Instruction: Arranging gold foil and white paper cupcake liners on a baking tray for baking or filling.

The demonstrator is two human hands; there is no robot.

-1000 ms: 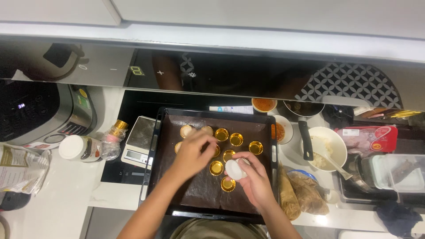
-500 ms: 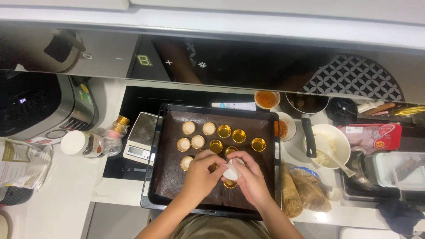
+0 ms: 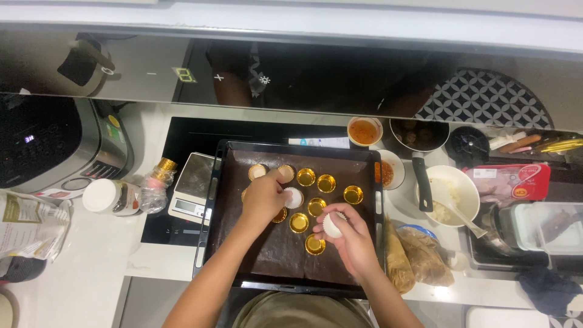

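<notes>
Setting a white paper cup (image 3: 294, 197) on the baking tray (image 3: 285, 258), left hand (image 3: 263, 197) pinches it; right hand (image 3: 352, 240), just right, grips the cup stack (image 3: 333, 225)

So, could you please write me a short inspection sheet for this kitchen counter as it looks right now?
Surface: white counter, dark baking tray on it.
Job's things: gold foil cups in rows; white cup among them.
Clutter: kitchen scale, white bowl with spoon, sauce bowl.
Grips: left hand at the white cup; right hand holds a white paper cup stack.
Cables: nothing seen.
Surroundings: air fryer at left.
</notes>
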